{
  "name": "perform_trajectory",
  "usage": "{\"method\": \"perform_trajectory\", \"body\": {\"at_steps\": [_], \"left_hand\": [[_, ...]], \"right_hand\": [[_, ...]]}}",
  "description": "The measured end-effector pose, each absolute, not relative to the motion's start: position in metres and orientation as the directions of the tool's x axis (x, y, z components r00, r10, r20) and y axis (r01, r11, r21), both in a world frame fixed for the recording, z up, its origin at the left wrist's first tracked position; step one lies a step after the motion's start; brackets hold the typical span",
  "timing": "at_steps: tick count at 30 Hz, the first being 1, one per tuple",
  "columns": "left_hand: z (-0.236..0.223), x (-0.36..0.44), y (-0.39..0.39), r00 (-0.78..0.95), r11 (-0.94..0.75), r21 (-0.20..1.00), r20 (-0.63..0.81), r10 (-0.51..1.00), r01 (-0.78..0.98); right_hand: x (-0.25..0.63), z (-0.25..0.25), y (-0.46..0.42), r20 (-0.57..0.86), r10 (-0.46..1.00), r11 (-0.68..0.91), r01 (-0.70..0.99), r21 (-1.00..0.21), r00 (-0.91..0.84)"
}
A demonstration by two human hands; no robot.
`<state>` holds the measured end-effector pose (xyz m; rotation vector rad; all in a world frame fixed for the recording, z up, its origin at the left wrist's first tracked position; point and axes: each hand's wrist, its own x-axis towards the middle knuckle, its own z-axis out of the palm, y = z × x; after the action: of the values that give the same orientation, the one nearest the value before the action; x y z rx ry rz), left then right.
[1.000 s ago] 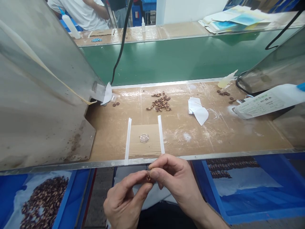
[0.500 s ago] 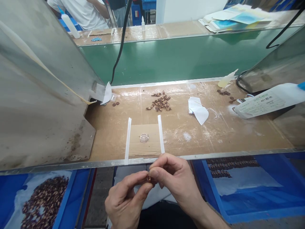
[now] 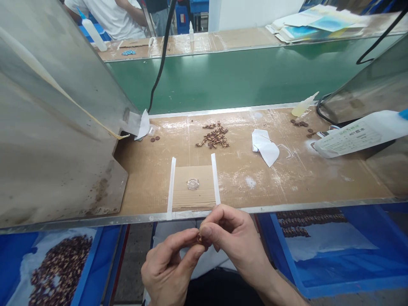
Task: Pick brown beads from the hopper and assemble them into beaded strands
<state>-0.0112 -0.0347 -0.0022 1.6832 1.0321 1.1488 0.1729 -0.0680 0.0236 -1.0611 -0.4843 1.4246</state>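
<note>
My left hand [image 3: 167,267] and my right hand [image 3: 232,240] meet just below the bench's front edge. Both pinch one small copper-brown part [image 3: 200,239] between thumbs and fingertips; most of it is hidden by the fingers. On the bench right above them lies a cardboard pad [image 3: 193,187] between two white strips, with a small clear blob [image 3: 193,184] on it. Farther back sits a loose pile of the same brown parts [image 3: 214,137].
A blue bin [image 3: 79,272] at lower left holds many brown parts; another blue bin [image 3: 334,255] at lower right holds rows of them. A metal housing [image 3: 54,127] walls the left. White folded paper [image 3: 265,146], glue bottles [image 3: 304,106] and a labelled bottle [image 3: 357,136] lie right. Another person stands beyond the green conveyor [image 3: 239,76].
Both hands have stayed pinched on the small part and shifted very slightly upward and to the right. Nothing on the bench has moved.
</note>
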Motion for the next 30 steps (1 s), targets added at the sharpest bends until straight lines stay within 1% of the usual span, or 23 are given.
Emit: {"method": "perform_trajectory", "body": {"at_steps": [13, 22, 30], "left_hand": [[-0.0014, -0.0104, -0.0349, 0.236, -0.312, 0.932, 0.267, 0.934, 0.182], [-0.0036, -0.0134, -0.0352, 0.245, -0.316, 0.931, 0.268, 0.932, 0.185], [0.0004, -0.0106, -0.0316, 0.246, -0.334, 0.924, 0.285, 0.926, 0.186]], "right_hand": [[0.1723, 0.0254, -0.0677, -0.325, 0.933, -0.191, -0.553, -0.811, 0.156], [0.1730, 0.0264, -0.0680, -0.328, 0.930, -0.199, -0.523, -0.829, 0.166], [0.1719, 0.0273, -0.0704, -0.339, 0.925, -0.200, -0.540, -0.818, 0.170]]}}
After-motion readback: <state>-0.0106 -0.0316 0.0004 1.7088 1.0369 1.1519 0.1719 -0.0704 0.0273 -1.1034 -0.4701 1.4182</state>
